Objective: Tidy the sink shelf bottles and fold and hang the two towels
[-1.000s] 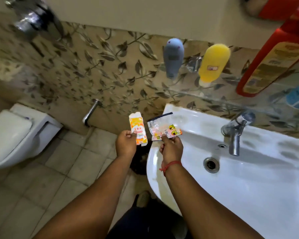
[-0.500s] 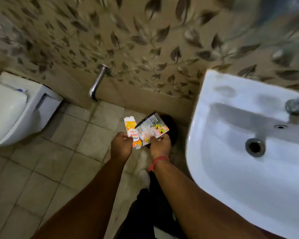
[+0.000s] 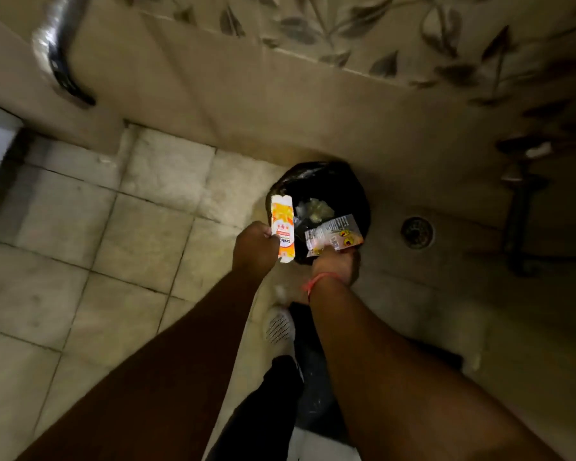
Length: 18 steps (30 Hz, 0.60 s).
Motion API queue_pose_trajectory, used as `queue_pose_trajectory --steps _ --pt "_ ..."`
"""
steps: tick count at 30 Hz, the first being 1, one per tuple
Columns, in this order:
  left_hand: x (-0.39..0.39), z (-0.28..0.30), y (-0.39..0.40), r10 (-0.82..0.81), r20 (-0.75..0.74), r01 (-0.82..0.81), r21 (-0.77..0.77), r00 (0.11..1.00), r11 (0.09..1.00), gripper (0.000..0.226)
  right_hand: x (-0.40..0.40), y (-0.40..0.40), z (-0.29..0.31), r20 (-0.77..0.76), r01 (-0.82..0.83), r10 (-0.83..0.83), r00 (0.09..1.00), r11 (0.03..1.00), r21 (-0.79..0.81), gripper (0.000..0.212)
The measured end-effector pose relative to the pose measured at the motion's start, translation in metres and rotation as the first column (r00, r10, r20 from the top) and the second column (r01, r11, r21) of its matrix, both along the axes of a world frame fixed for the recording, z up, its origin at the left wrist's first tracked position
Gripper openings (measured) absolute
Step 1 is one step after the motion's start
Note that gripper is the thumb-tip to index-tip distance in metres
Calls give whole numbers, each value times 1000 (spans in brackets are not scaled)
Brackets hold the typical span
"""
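Rubbish over the bin, head view.
Left hand [image 3: 255, 249] pinches the orange carton [image 3: 282, 232] by its lower edge; right hand [image 3: 336, 264] grips a crinkly wrapper [image 3: 333, 237], both above the black-lined bin [image 3: 316, 181]. Both look featherlight, flimsy, easily crushed; shelf bottles and towels unseen.

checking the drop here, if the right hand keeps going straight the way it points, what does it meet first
Most likely the black-lined bin. The right hand grips a clear printed wrapper at the bin's near rim and points into its opening, where crumpled waste lies. Depth is unclear from above.
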<state>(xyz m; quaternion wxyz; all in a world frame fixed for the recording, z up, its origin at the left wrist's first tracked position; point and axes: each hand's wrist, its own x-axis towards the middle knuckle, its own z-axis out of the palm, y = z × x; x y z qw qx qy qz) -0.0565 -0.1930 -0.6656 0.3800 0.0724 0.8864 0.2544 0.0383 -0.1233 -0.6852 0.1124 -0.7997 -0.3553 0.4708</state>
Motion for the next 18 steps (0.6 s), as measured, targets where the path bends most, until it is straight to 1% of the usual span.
queue_pose_trajectory --steps 3,4,6,7,8,9,10,11,13,15,18 --pt "-1 -30 14 14 49 -15 21 999 1000 10 -6 2 -45 -79 39 -39 996 999 -8 41" --pt "-2 -40 18 20 66 -23 41 998 999 14 -6 3 -64 -107 51 -52 993 999 -16 40" --pt "-3 -52 22 24 116 -31 57 993 998 30 -8 6 -71 -193 28 -53 980 992 -126 29" --pt "-3 -53 21 19 135 -25 40 991 999 41 -7 5 -71 -222 -10 -32 974 983 -185 23" --pt "-3 -53 20 18 146 -22 23 989 999 53 -4 4 -76 -233 -23 -26 972 979 -205 24" --pt "0 -46 16 14 159 -14 -3 987 1000 62 -3 2 -64 -219 -42 0 976 981 -189 35" --pt "3 -38 11 10 168 -5 -32 986 999 66 -1 -1 -54 -167 -71 47 985 988 -140 47" --pt "7 -22 7 -9 176 19 -57 984 998 67 1 -4 -43 -127 -111 95 987 986 -127 55" --pt "15 2 -3 -48 203 68 -96 978 993 65 3 -9 -4 -90 -180 167 982 969 -168 58" --pt "18 35 -10 -37 221 57 -84 975 995 67 7 -8 34 -87 -235 221 971 951 -202 58" --pt "20 92 -5 -2 241 3 -4 971 1000 69 2 -6 93 -102 -358 347 932 925 -129 64"
